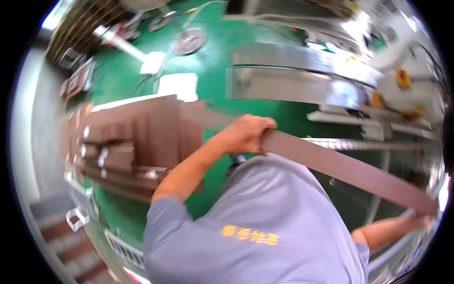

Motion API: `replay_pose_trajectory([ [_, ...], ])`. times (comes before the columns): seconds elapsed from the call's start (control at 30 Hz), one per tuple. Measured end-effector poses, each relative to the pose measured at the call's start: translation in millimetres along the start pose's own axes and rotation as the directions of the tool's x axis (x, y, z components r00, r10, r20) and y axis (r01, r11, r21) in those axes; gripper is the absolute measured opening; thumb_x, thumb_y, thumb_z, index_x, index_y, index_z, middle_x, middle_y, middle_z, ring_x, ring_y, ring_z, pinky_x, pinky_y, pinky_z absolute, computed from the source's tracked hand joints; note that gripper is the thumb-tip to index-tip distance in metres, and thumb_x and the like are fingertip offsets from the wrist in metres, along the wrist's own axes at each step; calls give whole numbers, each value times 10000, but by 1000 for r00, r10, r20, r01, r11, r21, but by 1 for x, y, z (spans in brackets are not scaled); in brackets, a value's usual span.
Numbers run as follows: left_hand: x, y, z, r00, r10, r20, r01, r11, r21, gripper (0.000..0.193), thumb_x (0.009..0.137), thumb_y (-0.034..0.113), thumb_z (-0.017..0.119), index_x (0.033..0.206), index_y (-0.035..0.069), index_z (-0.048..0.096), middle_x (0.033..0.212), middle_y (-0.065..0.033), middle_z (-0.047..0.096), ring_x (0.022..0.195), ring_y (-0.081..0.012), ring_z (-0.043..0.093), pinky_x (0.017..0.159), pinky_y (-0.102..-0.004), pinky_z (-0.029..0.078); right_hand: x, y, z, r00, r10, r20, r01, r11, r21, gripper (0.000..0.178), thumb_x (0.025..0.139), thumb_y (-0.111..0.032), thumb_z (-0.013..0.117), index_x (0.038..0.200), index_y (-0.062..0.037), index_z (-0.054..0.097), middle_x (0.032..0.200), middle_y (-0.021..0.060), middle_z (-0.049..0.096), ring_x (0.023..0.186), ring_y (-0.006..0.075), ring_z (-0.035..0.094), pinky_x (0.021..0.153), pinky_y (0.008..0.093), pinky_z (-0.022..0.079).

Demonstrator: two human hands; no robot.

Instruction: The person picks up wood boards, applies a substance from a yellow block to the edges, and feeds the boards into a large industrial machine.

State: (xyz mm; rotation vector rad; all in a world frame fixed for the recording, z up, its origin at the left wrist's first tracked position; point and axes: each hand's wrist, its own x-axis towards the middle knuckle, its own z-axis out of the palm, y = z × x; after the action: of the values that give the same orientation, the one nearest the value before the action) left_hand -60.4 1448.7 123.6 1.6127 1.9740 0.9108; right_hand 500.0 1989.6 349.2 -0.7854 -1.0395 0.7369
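A long, flat brown board (350, 168) stretches across in front of my body, slanting from the middle left down to the far right. My left hand (247, 134) is closed around it left of its middle, the fingers over the top. Out at the board's right end, my right hand (422, 221) grips it, though motion blurs those fingers. The board's left part is smeared and reaches toward a large pile of brown boards (156, 123) on my left, some with white labels or scraps on them.
Metal machine beds (283, 85) stand ahead on the right. Beyond them is a pale machine with a yellow box and red button (403, 77). A round metal disc (190, 41) and a white sheet (178, 85) lie on the green floor (120, 71). Brown-and-grey striped steps (71, 244) are at lower left.
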Motion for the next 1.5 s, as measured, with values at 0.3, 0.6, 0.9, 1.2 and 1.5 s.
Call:
replay_pose_trajectory([
  [0.3,-47,-51,-89,952,-255,-169,300,883,362,666,564,208,952,1154,75,673,1116,-127,700,1052,-355,631,905,-448,506,-241,246,98,720,520,-460,-597,802,-27,500,888,-289,747,1203,84,642,1132,143,689,960,280,673,853,450,568],
  [0.6,-80,-156,-122,896,-370,-246,434,846,309,668,603,164,944,1195,52,653,1061,-163,704,1010,-373,655,895,-453,532,-392,334,199,704,691,165,-607,706,-365,439,976,-221,641,1296,72,576,774,75,694,567,120,557,497,283,435],
  [0.9,-15,-215,-68,906,-278,-319,373,881,290,736,604,133,962,1211,36,557,1219,-154,551,1148,-366,580,976,-453,503,-508,268,296,278,812,512,-642,554,-530,1107,917,-134,632,1579,55,-234,925,200,728,773,240,729,666,334,572],
  [1.2,46,-212,-60,847,-308,-433,406,901,153,933,652,189,957,1446,79,480,1366,-166,533,1181,-377,560,1036,-462,473,-481,294,331,309,840,445,-691,520,-502,1134,982,-149,601,1530,-80,-390,799,121,664,542,168,556,457,318,453],
  [1.5,21,-206,-59,897,-131,-423,339,817,467,521,744,188,894,1221,105,701,1371,-107,585,1183,-339,583,1024,-474,467,-388,321,316,309,882,356,-720,462,-519,1121,992,-178,620,1568,-100,-339,794,120,653,527,158,539,424,309,444],
])
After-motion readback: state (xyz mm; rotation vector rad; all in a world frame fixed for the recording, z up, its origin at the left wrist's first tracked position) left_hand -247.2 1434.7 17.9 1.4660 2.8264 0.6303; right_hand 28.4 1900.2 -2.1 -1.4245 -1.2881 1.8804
